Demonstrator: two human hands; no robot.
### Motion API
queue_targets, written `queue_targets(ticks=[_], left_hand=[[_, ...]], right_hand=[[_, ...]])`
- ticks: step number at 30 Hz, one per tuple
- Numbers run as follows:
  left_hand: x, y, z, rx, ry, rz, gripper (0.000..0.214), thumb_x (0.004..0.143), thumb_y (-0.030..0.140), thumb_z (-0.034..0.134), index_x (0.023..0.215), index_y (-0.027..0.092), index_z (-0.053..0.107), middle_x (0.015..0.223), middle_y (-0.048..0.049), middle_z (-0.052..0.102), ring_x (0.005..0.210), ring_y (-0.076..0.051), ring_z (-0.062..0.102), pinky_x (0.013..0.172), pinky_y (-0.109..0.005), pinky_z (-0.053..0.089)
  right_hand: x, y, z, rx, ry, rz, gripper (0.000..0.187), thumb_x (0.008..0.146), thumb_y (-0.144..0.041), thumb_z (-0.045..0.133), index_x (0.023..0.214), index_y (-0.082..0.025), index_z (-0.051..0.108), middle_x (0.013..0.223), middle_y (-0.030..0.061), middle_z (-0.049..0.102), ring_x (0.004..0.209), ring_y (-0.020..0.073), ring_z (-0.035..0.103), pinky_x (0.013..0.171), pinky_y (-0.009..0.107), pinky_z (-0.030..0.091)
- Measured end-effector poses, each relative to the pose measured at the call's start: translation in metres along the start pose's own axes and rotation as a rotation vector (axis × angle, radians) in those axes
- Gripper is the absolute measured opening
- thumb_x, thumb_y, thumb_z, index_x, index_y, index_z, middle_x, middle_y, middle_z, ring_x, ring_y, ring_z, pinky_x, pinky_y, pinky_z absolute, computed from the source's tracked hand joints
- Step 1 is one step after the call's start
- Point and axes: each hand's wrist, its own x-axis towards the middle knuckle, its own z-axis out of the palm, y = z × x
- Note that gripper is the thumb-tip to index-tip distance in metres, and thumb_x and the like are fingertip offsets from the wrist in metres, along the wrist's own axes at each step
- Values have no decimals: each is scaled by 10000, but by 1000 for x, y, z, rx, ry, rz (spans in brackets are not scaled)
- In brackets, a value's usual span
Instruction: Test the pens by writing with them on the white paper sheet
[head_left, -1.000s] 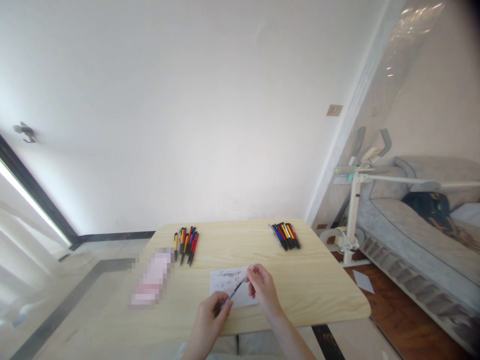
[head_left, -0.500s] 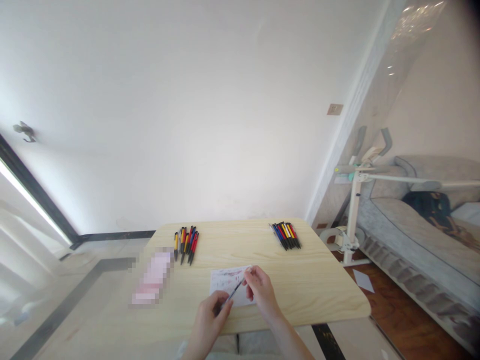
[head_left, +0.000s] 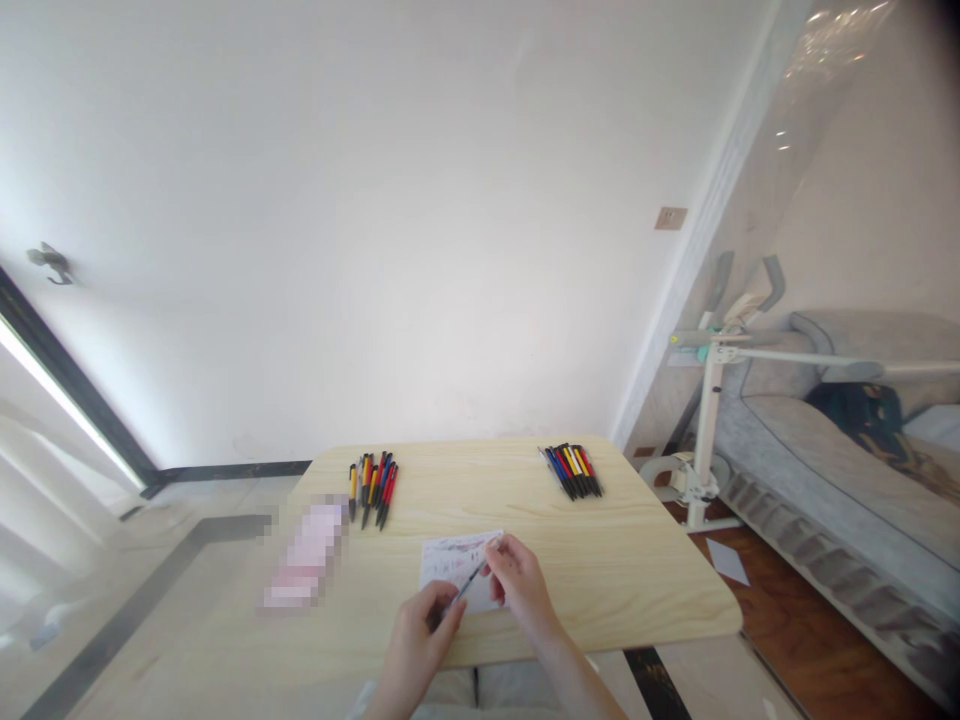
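Between my two hands a slim grey pen (head_left: 470, 579) slants up to the right above a white sheet of paper (head_left: 444, 560). My left hand (head_left: 427, 615) grips the lower end between thumb and fingers. At the upper end, my right hand (head_left: 514, 572) pinches with thumb and forefinger. Both tips of the pen are hidden by my fingers. Scribbled marks in dark and reddish ink cover the paper, which lies flat under my hands.
Several coloured pens (head_left: 373, 489) lie at the table's back left, and several more pens (head_left: 571, 472) sit back right. A blurred pinkish item (head_left: 304, 560) lies at the left edge of the wooden table (head_left: 622, 580). Behind the table rises a white wall (head_left: 465, 250).
Almost nothing differs. The pen and my right fingers have shifted slightly; my left hand keeps its place, and the pens on the table have not moved.
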Motion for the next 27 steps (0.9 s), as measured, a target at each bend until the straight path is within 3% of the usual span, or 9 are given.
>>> queue_targets(ticks=[27], left_hand=[[0, -2, 1, 4, 3, -5, 187, 789, 337, 525, 727, 171, 584, 554, 16, 577, 528, -127, 514, 510, -213, 380]], right_hand=[[-3, 0, 0, -2, -51, 6, 263, 755, -409, 568, 683, -162, 511, 535, -34, 569, 340, 39, 412, 321, 148, 284]])
